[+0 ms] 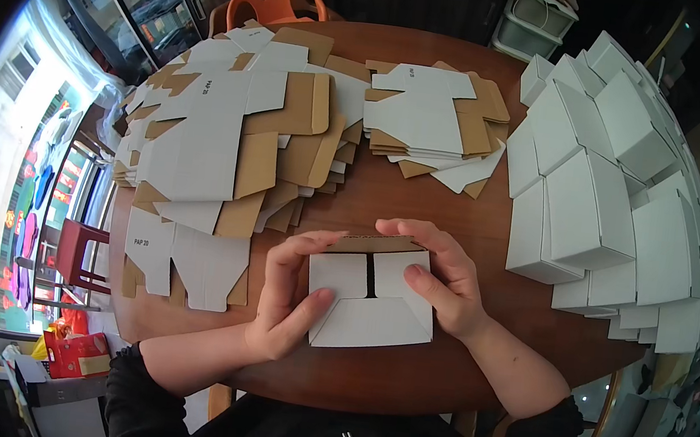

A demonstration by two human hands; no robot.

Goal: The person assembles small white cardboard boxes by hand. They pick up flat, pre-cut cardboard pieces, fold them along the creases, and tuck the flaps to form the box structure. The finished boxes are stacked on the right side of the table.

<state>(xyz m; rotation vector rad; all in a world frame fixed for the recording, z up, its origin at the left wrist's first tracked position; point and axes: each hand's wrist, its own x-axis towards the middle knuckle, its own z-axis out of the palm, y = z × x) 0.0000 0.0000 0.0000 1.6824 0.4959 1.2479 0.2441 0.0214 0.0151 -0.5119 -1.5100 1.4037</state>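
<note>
Between my two hands is a small white cardboard box [369,319], partly folded, close to the near edge of the table. Two white flaps meet along its middle with a dark gap between them, and a brown flap stands along its far edge. My left hand [292,298] is closed around the box's left side, thumb on the white face and fingers curled at the far corner. On the opposite side my right hand [445,284] grips it, thumb pressing the right flap and fingers reaching over the far edge. The box's underside is hidden.
Flat unfolded box blanks [196,143], white and brown, lie in a large overlapping pile at left. A smaller stack of blanks [420,115] sits at far centre. Finished white boxes [586,205] are piled high at right on the brown table [418,217]. Beyond stands an orange chair [275,2].
</note>
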